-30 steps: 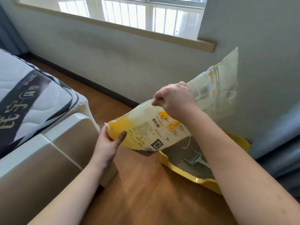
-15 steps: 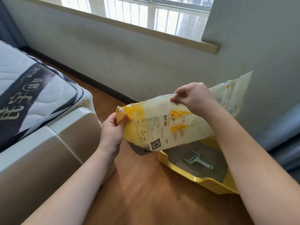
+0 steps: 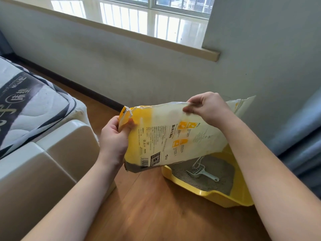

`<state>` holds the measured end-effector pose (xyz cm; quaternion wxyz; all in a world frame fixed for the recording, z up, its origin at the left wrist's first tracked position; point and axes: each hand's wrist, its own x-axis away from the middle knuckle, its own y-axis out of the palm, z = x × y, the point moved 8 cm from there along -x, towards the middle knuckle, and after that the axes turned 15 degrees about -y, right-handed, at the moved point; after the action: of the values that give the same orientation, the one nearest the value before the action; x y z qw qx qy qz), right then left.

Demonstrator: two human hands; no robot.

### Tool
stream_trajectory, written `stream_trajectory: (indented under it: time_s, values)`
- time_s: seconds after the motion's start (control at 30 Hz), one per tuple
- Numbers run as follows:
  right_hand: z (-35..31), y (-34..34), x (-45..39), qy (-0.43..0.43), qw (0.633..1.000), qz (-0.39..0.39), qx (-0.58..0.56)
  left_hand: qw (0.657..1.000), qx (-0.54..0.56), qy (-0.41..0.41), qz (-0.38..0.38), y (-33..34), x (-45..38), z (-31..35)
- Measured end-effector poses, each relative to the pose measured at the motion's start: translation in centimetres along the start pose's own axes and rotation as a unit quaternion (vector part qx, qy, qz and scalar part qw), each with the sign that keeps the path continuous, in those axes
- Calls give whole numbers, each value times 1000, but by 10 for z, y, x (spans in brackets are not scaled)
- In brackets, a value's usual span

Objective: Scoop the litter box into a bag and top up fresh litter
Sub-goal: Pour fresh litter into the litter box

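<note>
A yellow-and-white litter bag [image 3: 173, 134] is lying tilted on its side in mid-air, overhanging a yellow litter box [image 3: 217, 197] at five o'clock, where a pale scoop [image 3: 199, 173] is resting on grey litter [image 3: 224, 171].

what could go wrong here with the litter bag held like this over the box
1. The litter bag hangs partly beyond the yellow litter box; litter may spill on the wood floor.
2. The scoop lies in the litter and could get buried.
3. The left hand and right hand only pinch edges; the bag may slip.
</note>
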<state>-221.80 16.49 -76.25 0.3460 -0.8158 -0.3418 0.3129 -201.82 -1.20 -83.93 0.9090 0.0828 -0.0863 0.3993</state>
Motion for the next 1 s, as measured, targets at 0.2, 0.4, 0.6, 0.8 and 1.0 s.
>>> stream_trajectory:
  time_s: [0.2,0.4,0.6,0.8,1.0]
  values:
    - [4,-3,9,13,999,7,-28,1000,-12,16,-7,6,5,3]
    - [12,-2,14,22,998,5,-51,999,-20,32,-2,9,6,11]
    - [20,-2,17,28,997,-5,-74,997,-45,64,24,14,10,24]
    - [32,5,23,51,996,-23,-74,991,-91,87,37,22,13,27]
    - [40,10,27,62,994,-29,-84,992,-91,80,30,30,14,24]
